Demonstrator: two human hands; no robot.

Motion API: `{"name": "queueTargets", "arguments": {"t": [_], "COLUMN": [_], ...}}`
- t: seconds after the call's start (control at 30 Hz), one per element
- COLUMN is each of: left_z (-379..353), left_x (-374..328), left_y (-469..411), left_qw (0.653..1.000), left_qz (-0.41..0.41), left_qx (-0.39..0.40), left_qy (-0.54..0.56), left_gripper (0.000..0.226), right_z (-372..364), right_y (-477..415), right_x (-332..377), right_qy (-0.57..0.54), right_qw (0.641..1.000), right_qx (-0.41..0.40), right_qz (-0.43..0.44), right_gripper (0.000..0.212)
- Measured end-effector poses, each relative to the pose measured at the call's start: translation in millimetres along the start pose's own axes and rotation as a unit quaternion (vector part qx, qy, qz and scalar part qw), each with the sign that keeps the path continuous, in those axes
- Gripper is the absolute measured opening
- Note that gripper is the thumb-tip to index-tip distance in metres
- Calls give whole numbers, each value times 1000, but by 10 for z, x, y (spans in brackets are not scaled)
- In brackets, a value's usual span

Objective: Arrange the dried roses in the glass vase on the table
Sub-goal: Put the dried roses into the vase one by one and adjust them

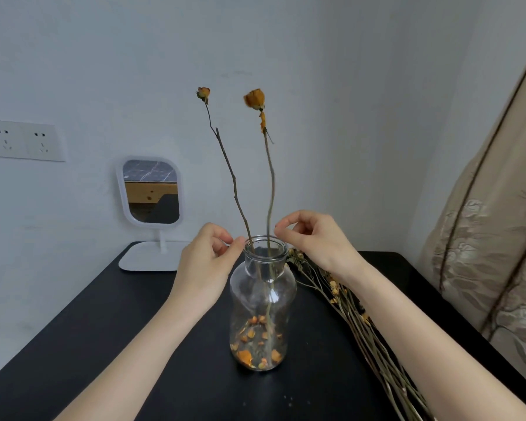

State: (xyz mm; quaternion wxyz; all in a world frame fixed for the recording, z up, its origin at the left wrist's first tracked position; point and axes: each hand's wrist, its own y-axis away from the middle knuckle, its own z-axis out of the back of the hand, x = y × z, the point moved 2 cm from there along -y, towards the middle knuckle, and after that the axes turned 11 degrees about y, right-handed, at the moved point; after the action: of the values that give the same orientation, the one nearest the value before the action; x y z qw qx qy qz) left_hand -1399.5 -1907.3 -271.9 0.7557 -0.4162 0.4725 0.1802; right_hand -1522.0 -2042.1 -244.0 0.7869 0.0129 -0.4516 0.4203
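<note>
**A:** Where do the roses stand?

**B:** Two dried roses are upright in the glass vase (263, 302). Their stems pass through its neck down to the loose orange petals (255, 344) on its bottom. The left rose (203, 94) leans away to the vase's left, and the right rose (254, 98) rises nearly straight.

**A:** And the hands?

**B:** Both are at the vase's mouth. The left hand (208, 262) has its thumb and forefinger curled at the left stem, just above the rim. The right hand (313, 238) has its fingertips drawn together just beside the right stem. Whether either grip actually closes on a stem, the view does not settle.

**A:** What could go wrong from here?

**B:** The stems look thin and brittle, so a hard pinch or a sideways bend against the rim may snap one. A shake could make the heads shed petals. The stems are tall, so a pull to one side might tip the vase on the black worktop (104, 329).

**A:** Anything else near?

**B:** A bundle of dried stems (346, 302) lies to the vase's right, partly under the right forearm, which could drag or crush it. A white stand mirror (151, 192) is behind the vase to its left.
</note>
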Motion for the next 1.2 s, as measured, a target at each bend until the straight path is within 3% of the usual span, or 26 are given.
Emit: {"name": "queueTargets", "arguments": {"t": [0.07,0.2,0.3,0.4,0.57,0.73,0.87,1.07,1.2], "left_z": [-17,-250,-622,-1028,-1680,-2128,-2307,-2386,-2401], "left_x": [-70,-180,-129,45,451,841,986,984,974], "left_y": [140,533,800,887,739,459,363,331,326], "left_qw": [999,991,976,962,949,940,932,932,932], "left_qz": [-23,-46,-9,47,175,278,305,297,297], "left_qx": [0,102,207,256,245,191,194,208,206], "left_qy": [27,74,73,77,92,55,33,-29,-28], "left_gripper": [18,23,24,21,9,19,29,38,40], "right_z": [34,139,235,361,545,577,540,404,269], "right_y": [18,79,156,259,433,496,441,335,300], "right_x": [-31,-195,-459,-833,-1514,-1890,-2012,-1981,-1926], "right_qy": [-5,-2,23,52,114,180,243,278,302], "right_qw": [1000,999,998,991,966,944,931,934,932], "right_qx": [-7,-20,-18,-13,-5,23,18,4,36], "right_qz": [-2,-24,-63,-121,-234,-274,-274,-224,-200], "right_gripper": [8,9,6,7,8,2,14,12,15]}}
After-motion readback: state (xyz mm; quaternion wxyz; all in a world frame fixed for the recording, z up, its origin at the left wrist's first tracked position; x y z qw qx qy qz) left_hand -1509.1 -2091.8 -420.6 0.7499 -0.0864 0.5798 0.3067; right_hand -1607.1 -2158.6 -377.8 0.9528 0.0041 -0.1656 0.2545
